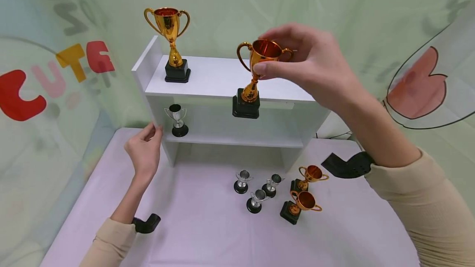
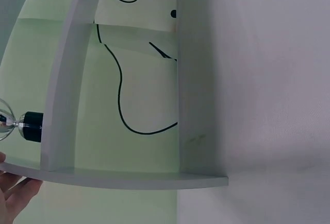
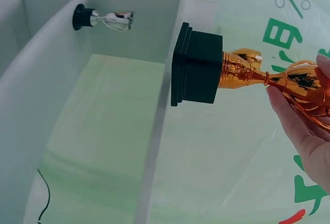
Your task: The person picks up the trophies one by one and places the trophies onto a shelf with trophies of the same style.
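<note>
Gleaming like polished metal, a gold two-handled trophy cup on a stepped, square black base [image 1: 250, 92] hangs a little tilted in the air at the front edge of the top board of a smooth, matte white shelf unit [image 1: 222, 75]; its bowl is coppery red inside and its stem is narrow. The right hand [image 1: 315, 59] grasps it, thumb on the near side low on the bowl and the other fingers curled behind. The left hand [image 1: 144, 147] pinches the front edge of the unit's left side panel, thumb inside and fingers outside, with hardly any gap beyond the panel's thickness. A matching gold trophy [image 1: 175, 56] stands upright at the left end of the top board, and a smaller silver cup on a round black base [image 1: 178, 122] stands at the left end of the board below. Three more small silver cups [image 1: 259, 195] and two gold trophies [image 1: 306, 201] stand close together on the table [image 1: 208, 221], spread with a pale lilac cloth, in front of the unit toward its right side. That makes four gold trophies and four silver cups. Behind hangs a softly creased, pale green fabric backdrop [image 1: 230, 15] printed with coloured letters. Both sleeves [image 1: 419, 201] are beige knit.
</note>
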